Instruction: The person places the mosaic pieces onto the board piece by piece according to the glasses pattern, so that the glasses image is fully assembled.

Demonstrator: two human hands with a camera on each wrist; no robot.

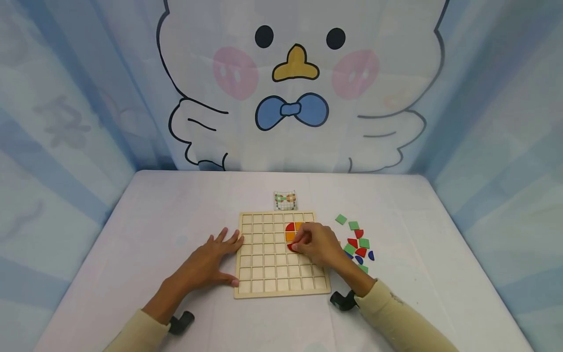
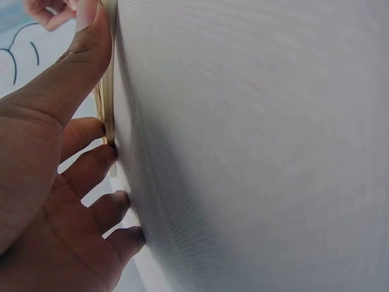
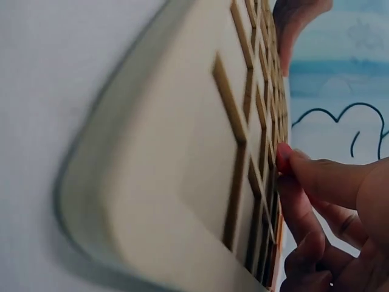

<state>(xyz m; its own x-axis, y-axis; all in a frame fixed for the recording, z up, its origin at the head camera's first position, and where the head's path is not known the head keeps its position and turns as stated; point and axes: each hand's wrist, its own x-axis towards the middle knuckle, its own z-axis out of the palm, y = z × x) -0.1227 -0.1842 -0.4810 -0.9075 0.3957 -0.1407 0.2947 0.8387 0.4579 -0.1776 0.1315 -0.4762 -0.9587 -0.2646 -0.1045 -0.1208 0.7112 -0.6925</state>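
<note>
A square wooden grid board [image 1: 281, 295] lies on the table. My left hand [image 1: 210, 261] is spread along its left side, thumb and fingertips touching the edge, as the left wrist view also shows. My right hand [image 1: 323, 245] reaches over the board from the right. Between thumb and index finger it pinches a small red piece [image 3: 282, 157] at the grid. Just above it, a red rounded piece [image 1: 290, 227] and orange squares [image 1: 290, 236] sit in cells; the right hand hides part of this area.
Loose pieces are scattered right of the board: green squares [image 1: 340, 219], red rounded pieces [image 1: 359, 233] and blue half-rounds [image 1: 371, 255]. A small pattern card [image 1: 285, 200] lies behind the board's far edge. Printed curtains [image 1: 290, 146] surround the white table.
</note>
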